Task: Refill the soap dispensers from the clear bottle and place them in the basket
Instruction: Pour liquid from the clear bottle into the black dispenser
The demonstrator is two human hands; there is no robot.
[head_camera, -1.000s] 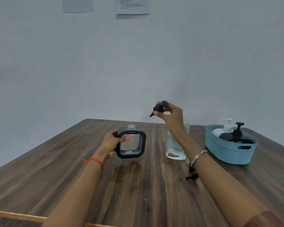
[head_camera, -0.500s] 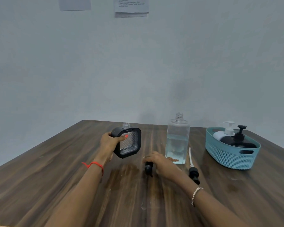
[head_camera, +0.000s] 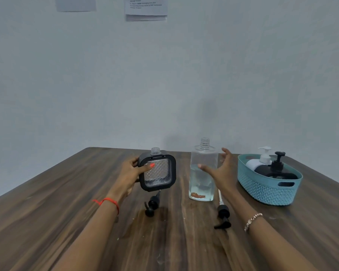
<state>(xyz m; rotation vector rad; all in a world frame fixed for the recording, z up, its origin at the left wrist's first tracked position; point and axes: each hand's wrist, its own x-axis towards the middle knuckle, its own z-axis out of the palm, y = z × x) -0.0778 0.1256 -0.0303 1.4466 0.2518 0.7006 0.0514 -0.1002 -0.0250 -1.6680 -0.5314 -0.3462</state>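
Left grip (head_camera: pixel 130 174) holds dispenser (head_camera: pixel 161 174); right grip (head_camera: pixel 223 173) spread beside clear bottle (head_camera: pixel 203 159); notice (head_camera: pixel 146 6) illegible.

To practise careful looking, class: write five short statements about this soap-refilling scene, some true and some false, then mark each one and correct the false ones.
1. The left hand holds the square dispenser. True.
2. The bottle has its cap on. False: its threaded neck is open.
3. Two pumps lie on the table. True.
4. The basket is empty. False: it holds a white dispenser and a black dispenser.
5. The right hand grips the bottle tightly. False: its fingers are spread open by the bottle.
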